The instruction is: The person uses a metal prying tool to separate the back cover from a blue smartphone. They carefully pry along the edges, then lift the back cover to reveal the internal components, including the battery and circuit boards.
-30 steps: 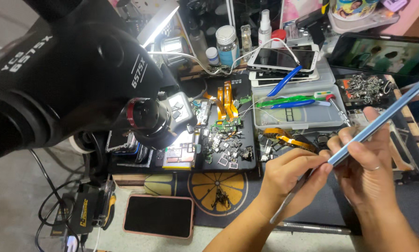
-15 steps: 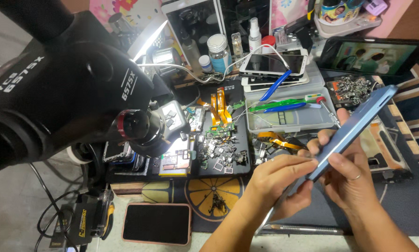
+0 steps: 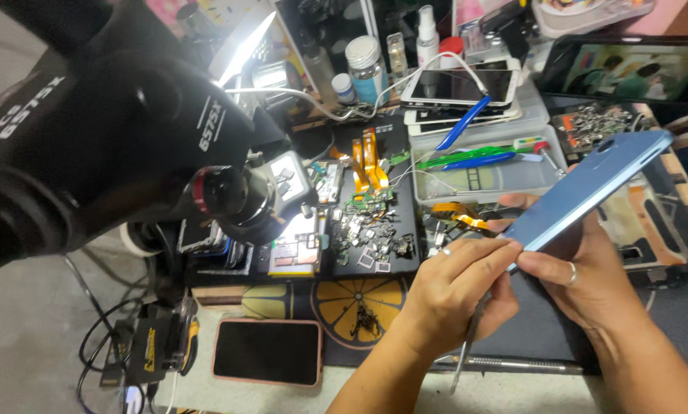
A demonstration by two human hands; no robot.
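R hand (image 3: 581, 287) grips blue phone (image 3: 585, 192) tilted; L hand (image 3: 455, 287) pinches thin metal tool (image 3: 466, 349) at its edge, nr white-capped bottle (image 3: 365, 65)

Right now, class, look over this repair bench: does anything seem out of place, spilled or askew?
Yes. Small metal parts lie scattered loose across the dark mat beside the microscope, not in a tray. The blue phone sits tilted in both hands, left hand and right hand.
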